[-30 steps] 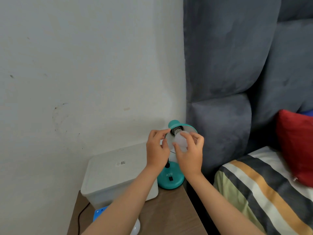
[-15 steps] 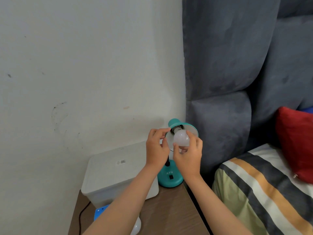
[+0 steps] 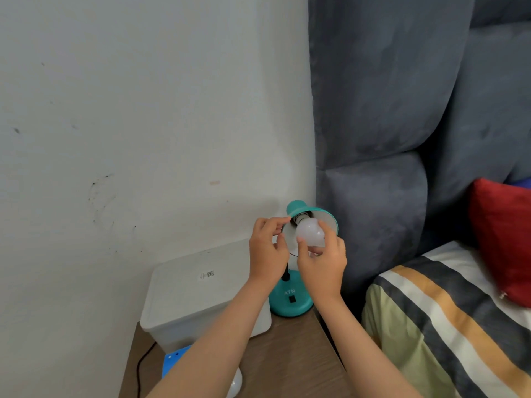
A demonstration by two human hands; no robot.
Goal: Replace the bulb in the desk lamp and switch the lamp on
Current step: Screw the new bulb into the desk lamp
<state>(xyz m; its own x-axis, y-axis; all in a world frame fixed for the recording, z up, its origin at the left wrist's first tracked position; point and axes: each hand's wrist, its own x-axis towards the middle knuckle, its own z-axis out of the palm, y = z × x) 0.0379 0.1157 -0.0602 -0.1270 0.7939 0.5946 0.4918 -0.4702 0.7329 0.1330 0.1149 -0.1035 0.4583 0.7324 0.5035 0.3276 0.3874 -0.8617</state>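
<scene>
bulb [image 3: 310, 232]: 1, gripped by right hand [image 3: 323, 262] | left hand [image 3: 267, 248] grips lamp shade [image 3: 330, 222]

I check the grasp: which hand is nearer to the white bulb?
Right. The right hand holds the white bulb with its fingers; the left hand is beside it, on the lamp shade rim.

white lidded box [image 3: 198, 291], red cushion [image 3: 505, 239] (right), striped bedding [image 3: 448, 320]
</scene>
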